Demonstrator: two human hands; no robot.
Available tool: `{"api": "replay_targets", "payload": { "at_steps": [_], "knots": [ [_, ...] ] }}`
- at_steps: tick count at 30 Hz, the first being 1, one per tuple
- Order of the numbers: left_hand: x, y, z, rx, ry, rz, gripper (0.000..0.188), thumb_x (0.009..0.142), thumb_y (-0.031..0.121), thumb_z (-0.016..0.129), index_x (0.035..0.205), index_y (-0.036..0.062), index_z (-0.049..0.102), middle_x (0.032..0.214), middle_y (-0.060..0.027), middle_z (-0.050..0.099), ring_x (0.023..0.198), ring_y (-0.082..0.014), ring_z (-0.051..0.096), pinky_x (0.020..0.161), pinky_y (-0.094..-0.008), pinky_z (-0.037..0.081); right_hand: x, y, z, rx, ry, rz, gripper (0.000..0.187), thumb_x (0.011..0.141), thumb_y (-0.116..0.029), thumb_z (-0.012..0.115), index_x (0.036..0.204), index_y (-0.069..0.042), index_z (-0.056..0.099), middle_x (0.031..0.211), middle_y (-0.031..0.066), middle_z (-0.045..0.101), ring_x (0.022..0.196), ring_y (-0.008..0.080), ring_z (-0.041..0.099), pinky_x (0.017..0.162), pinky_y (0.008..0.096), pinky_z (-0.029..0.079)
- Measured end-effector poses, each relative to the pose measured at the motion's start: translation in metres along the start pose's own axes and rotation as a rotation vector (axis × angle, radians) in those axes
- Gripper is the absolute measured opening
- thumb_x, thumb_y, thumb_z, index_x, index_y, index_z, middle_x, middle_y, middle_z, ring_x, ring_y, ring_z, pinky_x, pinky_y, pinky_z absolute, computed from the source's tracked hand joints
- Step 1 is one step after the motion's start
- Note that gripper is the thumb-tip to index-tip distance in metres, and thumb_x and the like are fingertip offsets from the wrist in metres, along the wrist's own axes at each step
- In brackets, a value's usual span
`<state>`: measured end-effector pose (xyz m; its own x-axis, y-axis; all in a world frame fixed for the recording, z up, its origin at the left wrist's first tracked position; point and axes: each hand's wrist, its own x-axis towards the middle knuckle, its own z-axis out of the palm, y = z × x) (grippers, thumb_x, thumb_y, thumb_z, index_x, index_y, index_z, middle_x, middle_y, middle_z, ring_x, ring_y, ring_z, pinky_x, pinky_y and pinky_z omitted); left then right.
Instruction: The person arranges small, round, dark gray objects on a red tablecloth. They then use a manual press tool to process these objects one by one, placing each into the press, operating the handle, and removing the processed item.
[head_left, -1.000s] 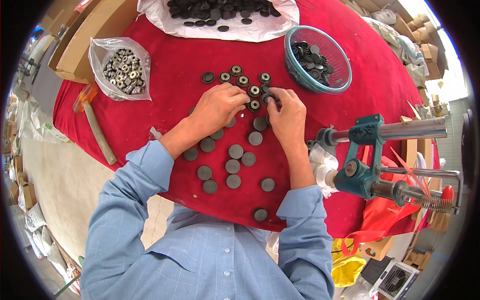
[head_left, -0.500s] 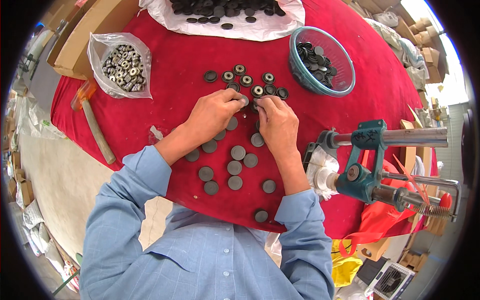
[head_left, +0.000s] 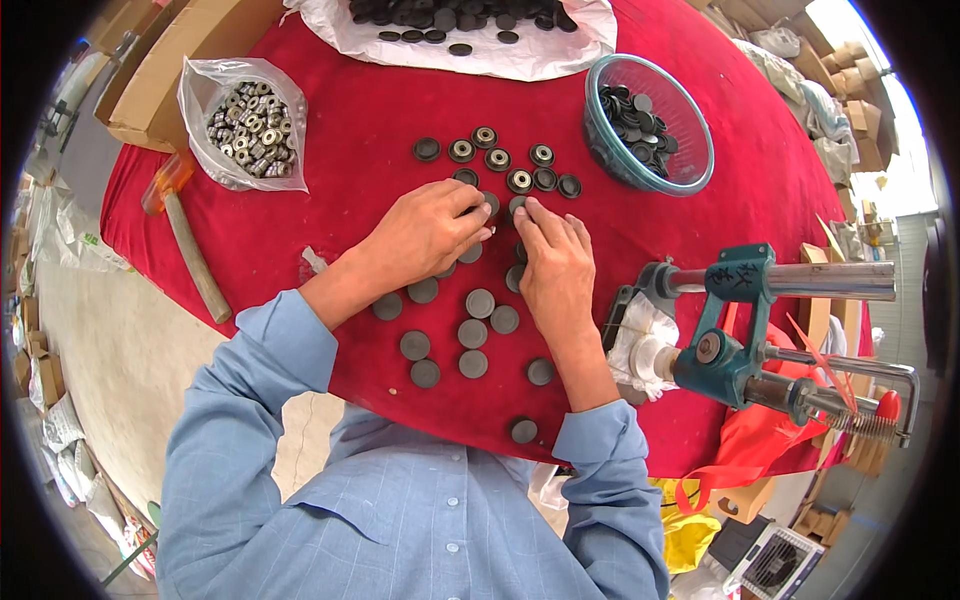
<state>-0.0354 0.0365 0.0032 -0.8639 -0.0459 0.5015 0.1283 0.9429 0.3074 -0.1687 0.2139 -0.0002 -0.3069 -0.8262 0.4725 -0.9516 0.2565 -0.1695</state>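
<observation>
Since a moment ago the right hand (head_left: 553, 260) has flattened a little, its fingertips now resting on a dark round cap (head_left: 517, 205) rather than curled over it, and the left hand (head_left: 425, 232) has barely shifted.

Far left, a wooden-handled hammer (head_left: 190, 250) lies on the red cloth (head_left: 330, 150), below a clear bag of metal rings (head_left: 248, 125). The left hand is curled, knuckles up, fingertips pressed down on a cap (head_left: 489, 204) right beside the right hand's one (whether it actually pinches it, I cannot tell). The right hand lies with fingers stretched forward and close together, tips touching its cap; nothing is gripped that I can see.

Just beyond the fingertips sits a loose row of caps with shiny inserts (head_left: 497, 158). Plain grey discs (head_left: 473, 333) are scattered under and behind both wrists. Further right stands a glass bowl (head_left: 690, 170) of dark caps, and at the table's right edge a teal hand press (head_left: 735, 330).
</observation>
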Motion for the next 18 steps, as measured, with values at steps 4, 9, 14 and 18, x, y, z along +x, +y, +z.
{"api": "replay_targets", "payload": {
  "at_steps": [4,9,14,18],
  "knots": [
    [0.000,0.004,-0.003,0.058,-0.033,0.038,0.026,0.088,0.013,0.077,0.108,-0.0037,0.072,0.108,-0.0121,0.067,0.102,-0.0299,0.067,0.087,-0.0420,0.057,-0.004,-0.006,0.000,-0.024,-0.010,0.025,0.036,0.085,-0.003,0.067,0.121,-0.004,0.072,0.128,0.0077,0.070,0.117,0.0258,0.067,0.111,0.0494,0.045],
    [0.003,0.005,0.000,0.179,-0.098,0.091,0.023,0.089,0.015,0.075,0.105,-0.0024,0.072,0.105,-0.0101,0.066,0.102,-0.0276,0.065,0.092,-0.0411,0.053,0.005,-0.004,-0.002,-0.046,-0.006,0.012,0.031,0.083,-0.004,0.068,0.113,-0.009,0.074,0.117,0.0050,0.072,0.109,0.0248,0.068,0.103,0.0473,0.046],
    [0.005,0.003,0.002,0.165,-0.101,0.039,0.020,0.091,0.017,0.074,0.104,0.0016,0.074,0.102,-0.0072,0.066,0.102,-0.0253,0.064,0.095,-0.0423,0.051,0.042,0.028,0.001,-0.011,0.081,0.182,0.018,0.087,-0.011,0.073,0.104,-0.013,0.077,0.101,0.0054,0.068,0.098,0.0272,0.066,0.089,0.0458,0.048],
    [0.005,0.004,0.002,0.159,-0.039,0.027,0.018,0.091,0.018,0.075,0.103,0.0044,0.075,0.101,-0.0054,0.067,0.102,-0.0251,0.065,0.098,-0.0437,0.049,0.052,0.045,0.009,-0.145,-0.038,0.174,0.026,0.086,-0.018,0.080,0.111,-0.011,0.077,0.108,0.0062,0.066,0.105,0.0281,0.062,0.089,0.0458,0.046]
  ]
}}
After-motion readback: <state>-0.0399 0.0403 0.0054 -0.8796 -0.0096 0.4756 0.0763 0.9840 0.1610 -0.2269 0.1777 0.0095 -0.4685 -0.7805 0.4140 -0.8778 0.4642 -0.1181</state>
